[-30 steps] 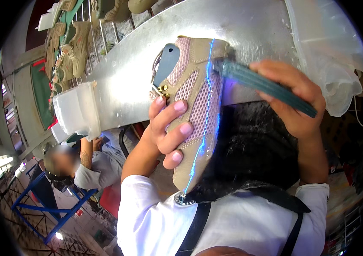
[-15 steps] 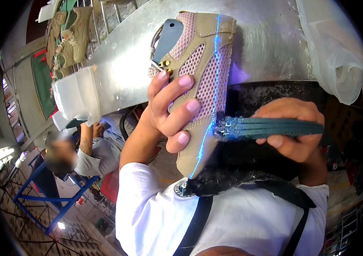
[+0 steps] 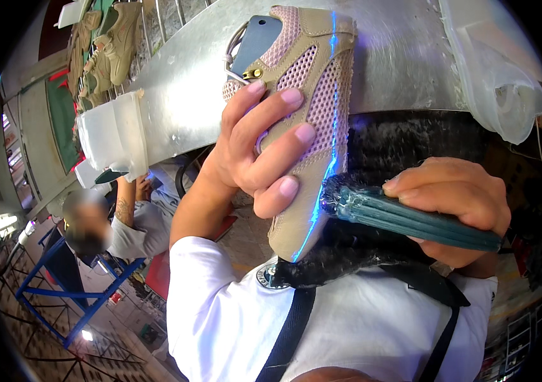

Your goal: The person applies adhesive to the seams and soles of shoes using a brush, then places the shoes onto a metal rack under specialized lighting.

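My left hand (image 3: 264, 149) is wrapped round a tan shoe upper (image 3: 293, 191) with pinkish mesh panels, its heel end up over the metal table and its toe toward my chest. A dark grey plate with a hole, likely the top of a shoe last (image 3: 255, 54), shows in the shoe's opening beside loose laces. Along the upper's right side runs a glowing blue line. My right hand (image 3: 449, 207) is closed on the teal handle of a brush (image 3: 405, 219). The brush's dark bristles touch the shoe's edge at that line, near the forefoot. The sole side is hidden.
A curved metal table (image 3: 405, 63) lies ahead. On its right hangs a cloudy plastic container (image 3: 513, 108); a translucent plastic box (image 3: 115, 137) is at its left edge. Tan shoes (image 3: 118, 44) stand on a rack at far left. Another person (image 3: 137, 223) sits at left.
My right hand has moved slightly right and toward me, and the brush handle now slants down to the right. The shoe has shifted a little to the right.
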`<action>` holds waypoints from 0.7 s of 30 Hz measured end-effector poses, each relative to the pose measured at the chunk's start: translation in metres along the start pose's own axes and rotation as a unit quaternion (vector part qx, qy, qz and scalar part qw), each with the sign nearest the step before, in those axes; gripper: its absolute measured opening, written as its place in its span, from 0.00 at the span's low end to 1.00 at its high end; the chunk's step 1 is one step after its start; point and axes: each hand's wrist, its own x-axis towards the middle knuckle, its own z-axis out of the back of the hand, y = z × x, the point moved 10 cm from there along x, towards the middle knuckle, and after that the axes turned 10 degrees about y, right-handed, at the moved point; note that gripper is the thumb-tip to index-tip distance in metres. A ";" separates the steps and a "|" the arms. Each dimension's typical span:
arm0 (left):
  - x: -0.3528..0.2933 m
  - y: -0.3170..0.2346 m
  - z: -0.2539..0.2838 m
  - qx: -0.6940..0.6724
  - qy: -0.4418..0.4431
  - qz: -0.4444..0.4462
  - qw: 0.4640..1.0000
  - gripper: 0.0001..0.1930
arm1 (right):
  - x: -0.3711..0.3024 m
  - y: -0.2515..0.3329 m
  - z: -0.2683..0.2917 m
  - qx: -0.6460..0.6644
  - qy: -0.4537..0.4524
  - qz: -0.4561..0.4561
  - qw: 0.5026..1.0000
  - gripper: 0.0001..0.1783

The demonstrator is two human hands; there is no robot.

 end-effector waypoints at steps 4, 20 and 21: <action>0.010 0.000 0.001 -0.003 0.017 -0.010 1.000 0.32 | 0.002 0.013 0.005 -0.022 0.019 0.046 0.999 0.13; 0.041 0.002 0.010 0.014 0.002 0.063 0.998 0.31 | -0.078 -0.044 -0.025 0.524 -0.375 -0.132 0.754 0.23; 0.041 0.002 0.009 0.013 -0.006 0.067 0.998 0.32 | -0.082 -0.047 -0.029 0.465 -0.370 -0.133 0.793 0.22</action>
